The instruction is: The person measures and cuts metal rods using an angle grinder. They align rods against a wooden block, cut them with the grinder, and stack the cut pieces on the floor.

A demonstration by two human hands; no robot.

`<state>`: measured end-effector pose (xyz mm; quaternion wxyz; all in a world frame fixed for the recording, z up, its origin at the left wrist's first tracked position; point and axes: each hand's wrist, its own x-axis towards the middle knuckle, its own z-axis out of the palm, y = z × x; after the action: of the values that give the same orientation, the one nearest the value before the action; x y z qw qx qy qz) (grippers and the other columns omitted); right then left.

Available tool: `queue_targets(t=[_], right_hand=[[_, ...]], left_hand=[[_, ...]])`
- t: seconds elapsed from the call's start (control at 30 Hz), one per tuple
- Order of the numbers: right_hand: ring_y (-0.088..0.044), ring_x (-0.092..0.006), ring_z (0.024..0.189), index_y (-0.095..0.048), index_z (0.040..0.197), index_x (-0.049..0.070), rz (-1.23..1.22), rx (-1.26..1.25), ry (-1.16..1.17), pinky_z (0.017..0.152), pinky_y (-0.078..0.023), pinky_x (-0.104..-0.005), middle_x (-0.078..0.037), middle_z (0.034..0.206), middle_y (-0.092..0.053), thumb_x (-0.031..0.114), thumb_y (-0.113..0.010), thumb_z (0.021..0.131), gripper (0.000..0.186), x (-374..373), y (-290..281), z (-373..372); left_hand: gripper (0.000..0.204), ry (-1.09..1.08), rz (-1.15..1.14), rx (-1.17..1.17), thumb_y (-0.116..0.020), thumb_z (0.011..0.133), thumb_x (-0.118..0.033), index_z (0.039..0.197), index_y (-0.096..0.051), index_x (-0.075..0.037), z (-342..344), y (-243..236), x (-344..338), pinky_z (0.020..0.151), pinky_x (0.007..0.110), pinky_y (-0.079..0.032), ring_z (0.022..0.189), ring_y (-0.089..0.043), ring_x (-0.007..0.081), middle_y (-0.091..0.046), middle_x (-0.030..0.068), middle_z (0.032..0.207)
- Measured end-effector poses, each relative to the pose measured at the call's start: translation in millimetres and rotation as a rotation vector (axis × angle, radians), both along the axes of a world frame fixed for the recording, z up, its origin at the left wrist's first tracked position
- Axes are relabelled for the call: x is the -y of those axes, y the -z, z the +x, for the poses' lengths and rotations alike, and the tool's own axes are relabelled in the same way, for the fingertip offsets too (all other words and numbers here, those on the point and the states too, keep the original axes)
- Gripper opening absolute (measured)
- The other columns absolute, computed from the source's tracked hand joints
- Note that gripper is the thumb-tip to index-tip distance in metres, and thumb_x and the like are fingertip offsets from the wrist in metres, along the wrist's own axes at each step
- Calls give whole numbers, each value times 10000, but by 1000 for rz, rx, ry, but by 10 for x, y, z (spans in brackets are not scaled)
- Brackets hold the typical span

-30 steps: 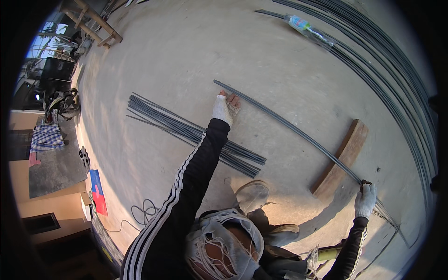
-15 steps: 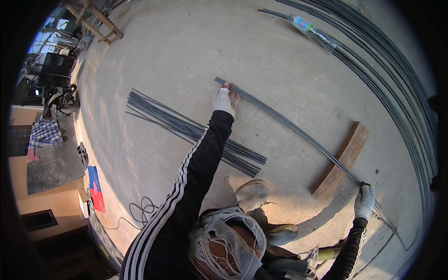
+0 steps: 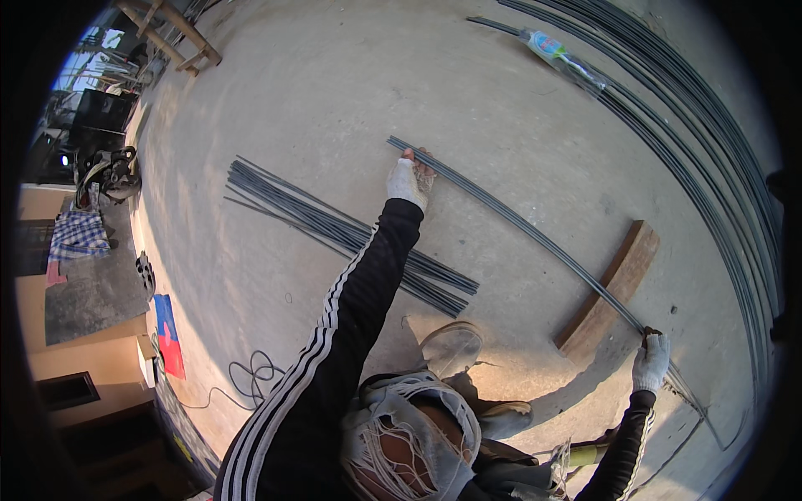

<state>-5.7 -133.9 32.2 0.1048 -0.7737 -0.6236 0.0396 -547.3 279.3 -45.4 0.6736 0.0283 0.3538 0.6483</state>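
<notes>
Long, thin grey rods (image 3: 515, 215) run diagonally from top centre to lower right, across a short wooden plank (image 3: 625, 259). My left hand (image 3: 411, 175), in a white fingerless glove, is closed on the rods near their upper end. My right hand (image 3: 652, 361), similarly gloved, grips them lower down, just past the plank. A loose bundle of shorter grey rods (image 3: 284, 204) lies on the concrete left of my left hand, partly hidden under my striped black sleeve. My shoe and frayed ripped trousers show at the bottom.
Long rods (image 3: 693, 100) curve along the right, with a clear plastic packet (image 3: 564, 63) on some. A wooden stand (image 3: 167, 37) is top left. A cable (image 3: 251, 376), a red-blue item (image 3: 169, 334), a checked cloth (image 3: 79, 238) and dark clutter line the left, beside a wall.
Over the last second my left hand has moved slightly up and right, the rods' upper end rising with it. My right hand stays on the rods.
</notes>
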Motion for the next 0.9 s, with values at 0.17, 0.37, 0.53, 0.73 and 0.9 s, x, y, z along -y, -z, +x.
queue_targets(t=[0.17, 0.37, 0.53, 0.73, 0.9], right_hand=[[-601, -400, 1025, -681, 1197, 46, -106, 19, 57, 895, -514, -469, -174, 1064, -629, -48, -632, 746, 463, 11, 0, 22], [-597, -417, 1012, -671, 1200, 41, -88, 0, 21, 895, -509, -473, -191, 1046, -618, -56, -618, 746, 467, 19, -3, 42], [-592, -433, 1023, -657, 1208, 30, -60, -47, -1, 907, -504, -484, -207, 1039, -615, -58, -614, 744, 474, 17, 57, 81], [-589, -443, 1043, -643, 1235, 30, -122, -33, 5, 925, -497, -503, -219, 1060, -616, -49, -625, 739, 503, 21, 104, 136], [-585, -449, 1051, -640, 1237, 34, -88, 33, -25, 927, -493, -512, -221, 1066, -612, -43, -630, 737, 506, 33, 108, 146]], left_hand=[[195, -17, -43, -60, -703, 1017, -204, 1156, -605, -109, 31, -25, -3, 928, 405, -604, 1055, -703, 280, -704, 91, 1119], [231, -3, -1, -59, -735, 997, -220, 1169, -614, -124, 56, -68, 47, 923, 409, -585, 1051, -685, 261, -694, 74, 1139], [283, -13, 21, 3, -747, 995, -257, 1212, -614, -135, 78, 25, 37, 917, 392, -578, 1022, -672, 232, -695, 51, 1105], [315, -25, 37, 67, -714, 1016, -306, 1275, -602, -166, 176, -7, 1, 870, 405, -560, 947, -648, 209, -671, 13, 1069], [213, -152, -20, 176, -565, 1074, -248, 1262, -609, -159, 281, -169, -81, 837, 429, -558, 900, -654, 222, -649, 19, 961]])
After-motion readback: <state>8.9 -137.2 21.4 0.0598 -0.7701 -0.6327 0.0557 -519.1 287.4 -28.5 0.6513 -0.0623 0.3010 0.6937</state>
